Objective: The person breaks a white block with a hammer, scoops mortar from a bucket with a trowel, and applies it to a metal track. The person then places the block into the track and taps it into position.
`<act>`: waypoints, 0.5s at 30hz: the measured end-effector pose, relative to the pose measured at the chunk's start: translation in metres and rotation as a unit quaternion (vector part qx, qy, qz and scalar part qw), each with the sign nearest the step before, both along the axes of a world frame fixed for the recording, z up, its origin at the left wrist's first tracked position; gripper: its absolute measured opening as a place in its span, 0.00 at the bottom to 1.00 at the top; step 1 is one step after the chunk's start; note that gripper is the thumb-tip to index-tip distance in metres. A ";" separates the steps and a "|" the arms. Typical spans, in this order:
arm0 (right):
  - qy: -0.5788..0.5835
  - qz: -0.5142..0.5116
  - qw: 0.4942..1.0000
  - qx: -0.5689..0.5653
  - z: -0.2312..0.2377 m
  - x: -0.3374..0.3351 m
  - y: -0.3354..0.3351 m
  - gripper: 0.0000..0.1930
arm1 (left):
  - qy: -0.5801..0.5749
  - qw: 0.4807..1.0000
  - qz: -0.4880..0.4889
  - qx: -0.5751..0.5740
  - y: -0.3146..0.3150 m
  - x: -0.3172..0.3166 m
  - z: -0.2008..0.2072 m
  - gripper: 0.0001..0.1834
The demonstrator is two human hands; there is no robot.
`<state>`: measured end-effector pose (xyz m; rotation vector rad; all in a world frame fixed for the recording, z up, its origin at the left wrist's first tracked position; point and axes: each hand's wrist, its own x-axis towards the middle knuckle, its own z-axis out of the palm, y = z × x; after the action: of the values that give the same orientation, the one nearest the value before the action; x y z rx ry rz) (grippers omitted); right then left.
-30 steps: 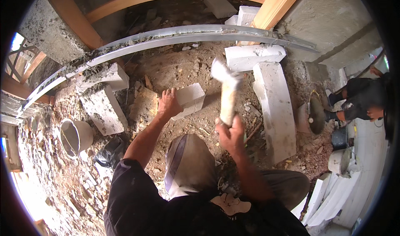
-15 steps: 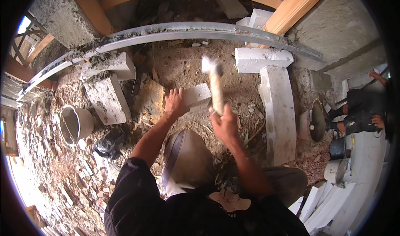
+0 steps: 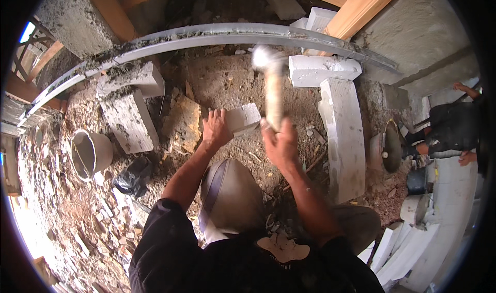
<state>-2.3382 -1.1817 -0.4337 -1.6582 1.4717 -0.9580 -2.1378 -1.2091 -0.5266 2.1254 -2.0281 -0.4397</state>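
Note:
My left hand [image 3: 217,129] grips the left end of a small pale block [image 3: 244,118], its fingers spread over the top and back. My right hand [image 3: 280,144] is closed around the lower end of a hammer's [image 3: 273,92] light handle. The hammer stands raised to the right of the block, apart from it, its pale metal head smeared by motion. Beneath the block is rough brown soil. A flat, yellowish-brown slab [image 3: 182,122] lies just left of my left hand.
A long white block [image 3: 342,138] and a shorter one [image 3: 324,71] flank the right side. Grey-spattered blocks [image 3: 129,120], a bucket [image 3: 91,154] and a black plastic bag [image 3: 133,176] are at left. A metal rail [image 3: 217,39] crosses the far side. Another person [image 3: 454,127] is at far right.
The hammer has swung slightly, its head now higher and still blurred. My left hand keeps its hold on the block. The other person's arms have shifted a little.

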 end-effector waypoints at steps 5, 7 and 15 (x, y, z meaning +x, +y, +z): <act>-0.101 0.054 0.982 -0.152 -0.001 0.011 0.013 0.08 | -0.002 1.000 0.006 0.022 -0.007 0.002 0.000 0.41; 0.155 0.079 0.982 0.075 -0.002 0.012 0.017 0.09 | -0.001 0.999 0.003 0.041 -0.010 0.002 0.002 0.42; -0.166 0.014 0.954 -0.250 0.002 0.001 0.018 0.08 | -0.009 1.000 -0.004 0.028 -0.021 0.011 0.009 0.40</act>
<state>-2.3376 -1.1638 -0.4315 -1.7360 1.0275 -1.6040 -2.1263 -1.2303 -0.5178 2.1610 -2.0587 -0.4851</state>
